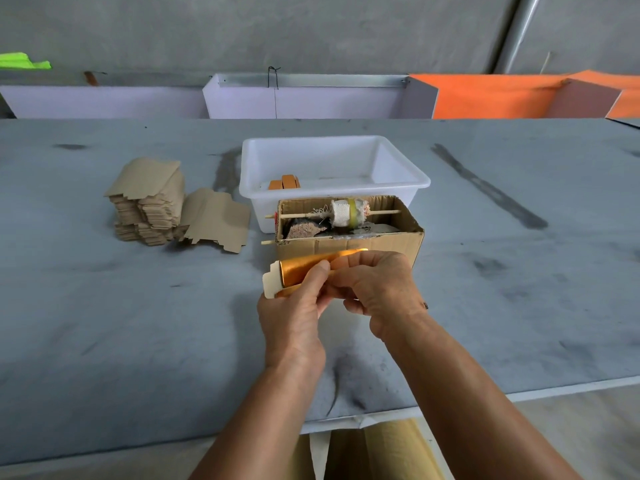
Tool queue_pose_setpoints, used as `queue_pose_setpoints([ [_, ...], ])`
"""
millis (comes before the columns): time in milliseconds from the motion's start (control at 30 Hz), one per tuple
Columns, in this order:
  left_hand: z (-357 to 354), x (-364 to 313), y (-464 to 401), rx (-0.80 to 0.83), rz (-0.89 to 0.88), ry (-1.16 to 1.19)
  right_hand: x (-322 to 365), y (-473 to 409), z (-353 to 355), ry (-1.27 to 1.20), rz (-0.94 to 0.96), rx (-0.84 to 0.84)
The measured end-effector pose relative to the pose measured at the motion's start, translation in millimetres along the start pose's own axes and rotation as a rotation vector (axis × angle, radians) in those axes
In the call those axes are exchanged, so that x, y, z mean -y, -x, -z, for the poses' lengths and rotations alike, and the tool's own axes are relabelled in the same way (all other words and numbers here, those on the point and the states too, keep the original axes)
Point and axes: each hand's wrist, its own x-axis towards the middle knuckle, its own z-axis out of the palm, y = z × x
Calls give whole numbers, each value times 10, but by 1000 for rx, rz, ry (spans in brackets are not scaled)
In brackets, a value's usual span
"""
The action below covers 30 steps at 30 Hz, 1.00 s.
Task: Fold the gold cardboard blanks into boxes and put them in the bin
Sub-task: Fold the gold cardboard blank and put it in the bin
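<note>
Both my hands hold one gold cardboard blank (300, 271) above the table, just in front of a brown carton. My left hand (294, 313) pinches its left part, thumb on the gold face. My right hand (377, 292) grips its right part, fingers curled over it and hiding that end. A pale flap sticks out at the blank's left end. A stack of flat blanks (152, 202), brown side up, lies at the left, with one loose blank (218, 221) beside it. The white bin (398, 181) stands behind the carton and holds folded gold boxes (284, 183) at its near left corner.
An open brown carton (349, 242) with a cloth roll on a stick and some scraps stands between my hands and the bin. The grey table (104, 323) is stained in places. White and orange panels line the far edge.
</note>
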Motion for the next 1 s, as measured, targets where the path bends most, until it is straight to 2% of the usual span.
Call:
queue_pose_setpoints([
  [233,-5,23,-72,-95,175,3,-97,-1,-11,-3,24,17],
  [400,-29,12,-74,-180,144,22,-222,52,-125,-3,129,-42],
  [500,-40,-16,-78,-226,138,52,-305,94,-184,38,222,-146],
  [633,-26,-39,-117,-208,162,55,-384,115,-186,19,245,-205],
  [1000,-46,-94,-119,-113,266,23,-440,148,-98,-270,184,-163],
])
